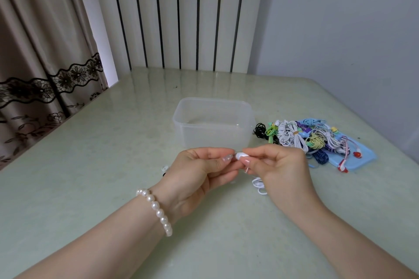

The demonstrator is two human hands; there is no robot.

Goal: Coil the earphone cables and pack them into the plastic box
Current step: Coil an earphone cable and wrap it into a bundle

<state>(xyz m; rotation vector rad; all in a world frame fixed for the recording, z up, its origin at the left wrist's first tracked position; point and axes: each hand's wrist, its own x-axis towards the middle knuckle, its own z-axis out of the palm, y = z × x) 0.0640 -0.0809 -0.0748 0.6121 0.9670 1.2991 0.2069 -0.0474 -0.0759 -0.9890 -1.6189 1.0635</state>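
Note:
A translucent plastic box (pixel 213 120) stands open on the table, with nothing visible inside. Just in front of it, my left hand (pixel 199 174) and my right hand (pixel 278 167) meet, both pinching a white earphone (pixel 241 155) between fingertips. Its thin white cable (pixel 258 184) hangs below my right hand and loops on the table. To the right of the box lies a pile of earphone cables (pixel 303 137) in white, green, blue, purple and black, several bundled.
A blue lid (pixel 360 158) lies under the right part of the pile, with a red-tipped earphone (pixel 342 165) across it. A white radiator (pixel 176 13) stands behind the pale green table (pixel 90 165); a curtain (pixel 34 52) hangs at the left.

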